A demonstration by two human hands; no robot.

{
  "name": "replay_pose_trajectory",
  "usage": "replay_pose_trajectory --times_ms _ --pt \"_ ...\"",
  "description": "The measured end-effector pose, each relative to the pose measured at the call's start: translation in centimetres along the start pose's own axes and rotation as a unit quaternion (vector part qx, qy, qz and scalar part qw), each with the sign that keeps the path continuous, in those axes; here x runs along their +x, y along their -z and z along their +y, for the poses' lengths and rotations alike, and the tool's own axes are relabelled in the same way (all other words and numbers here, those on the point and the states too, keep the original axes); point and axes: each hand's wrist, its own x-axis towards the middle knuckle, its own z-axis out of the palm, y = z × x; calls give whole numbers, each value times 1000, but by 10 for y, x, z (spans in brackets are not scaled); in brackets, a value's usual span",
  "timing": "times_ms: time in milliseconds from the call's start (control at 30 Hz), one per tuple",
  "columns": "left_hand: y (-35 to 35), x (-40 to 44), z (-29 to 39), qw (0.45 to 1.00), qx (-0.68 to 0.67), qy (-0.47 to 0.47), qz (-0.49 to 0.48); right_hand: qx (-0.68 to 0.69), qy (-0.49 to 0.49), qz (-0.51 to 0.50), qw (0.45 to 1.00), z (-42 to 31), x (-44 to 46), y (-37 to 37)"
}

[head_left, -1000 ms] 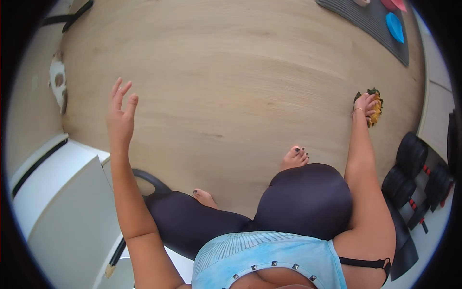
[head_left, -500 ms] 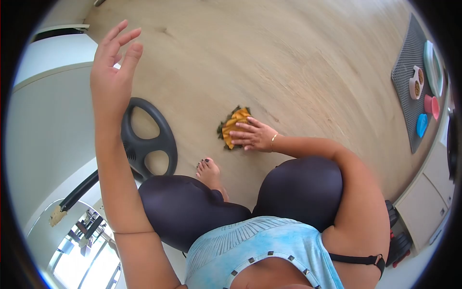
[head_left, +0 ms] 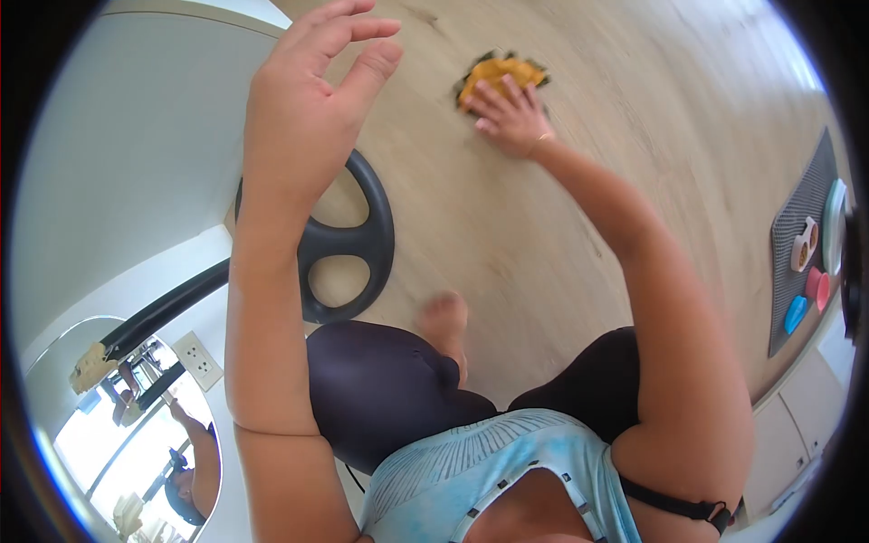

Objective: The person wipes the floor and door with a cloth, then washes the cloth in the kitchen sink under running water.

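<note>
My right hand [head_left: 514, 118] presses flat with spread fingers on a yellow cloth with a dark green edge [head_left: 503, 76], which lies bunched on the wood floor [head_left: 543, 226] at the top middle. Whether the fingers grip the cloth does not show; they rest over its near side. My left hand [head_left: 317, 90] is raised in the air at the upper left, empty, its fingers apart and slightly curled. Below and beside it stands a round black base with openings [head_left: 376, 213], partly hidden by my left forearm.
A black pole [head_left: 167, 309] slants at the left, near a white wall socket [head_left: 197, 359] and a round mirror [head_left: 118, 452]. On the right, a grey mat [head_left: 786, 244] holds a double food bowl [head_left: 804, 244], a pink bowl [head_left: 817, 290] and a blue dish [head_left: 796, 314].
The cloth under my right hand has gone from the far right to the middle, then further forward. The view has turned, bringing the black base and mirror closer. My left hand stays raised.
</note>
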Motion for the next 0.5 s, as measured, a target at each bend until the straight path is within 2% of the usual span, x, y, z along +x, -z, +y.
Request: replay_pose_trajectory --times_ms 33,67,133,233,267,300,333,367,400,433,467,500 --pt "2 -1 -5 1000 -3 5 6 21 94 -17 995 -42 -11 -3" --pt "4 -1 -10 1000 -1 -5 9 59 220 68 971 -72 -28 -34" --pt "9 2 -18 999 0 -29 17 90 400 -25 912 -102 -60 -35" --pt "27 -7 -37 999 10 9 36 95 441 -6 893 -56 -31 -36" --pt "33 -9 -46 997 26 15 71 66 331 -4 941 -38 -11 -20" --pt "38 -11 -54 994 39 20 105 62 226 106 966 -19 13 -16" --pt "43 -13 -60 993 40 21 105 7 58 99 993 -8 41 -3" --pt "47 -13 -65 989 39 76 119 52 -60 108 991 -1 69 4" --pt "47 -10 -69 982 34 128 134 86 -127 101 983 -5 95 10" --pt "45 -8 -72 983 28 120 135 55 -159 123 978 -18 121 7" --pt "44 -7 -75 983 34 119 134 115 -197 91 969 -43 138 28" --pt "43 -6 -76 984 44 117 129 115 -182 101 971 -70 154 28"
